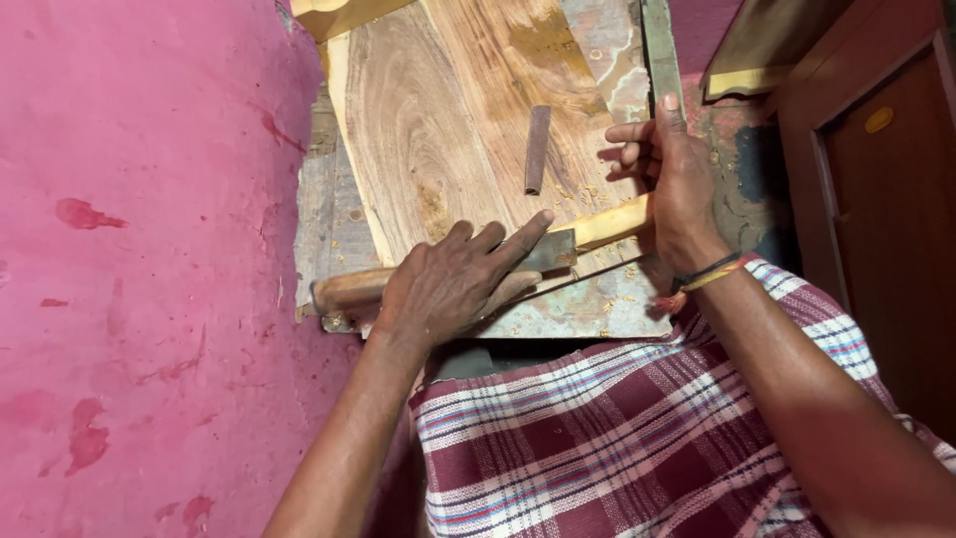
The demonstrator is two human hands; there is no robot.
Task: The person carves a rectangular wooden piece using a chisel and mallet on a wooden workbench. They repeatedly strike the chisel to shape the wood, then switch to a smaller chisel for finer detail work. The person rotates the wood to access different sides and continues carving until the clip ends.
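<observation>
My left hand (453, 284) lies over a chisel and presses it down, index finger stretched along the dark blade (554, 249). The chisel's round wooden handle (344, 290) sticks out to the left of the hand. The blade's tip meets a pale yellow wooden strip (612, 221) that lies across a wide wooden board (428, 120). My right hand (672, 174) grips the strip's right end, fingers curled and thumb pointing up along a greenish metal bar (661, 50). Small wood chips (588, 194) are scattered near the strip.
A short dark brown piece (537, 149) rests on the board above the strip. A worn grey slab (597, 309) shows under the board. A pink surface (139, 249) fills the left, a brown wooden door (886, 199) the right. A checked cloth (597, 448) covers my lap.
</observation>
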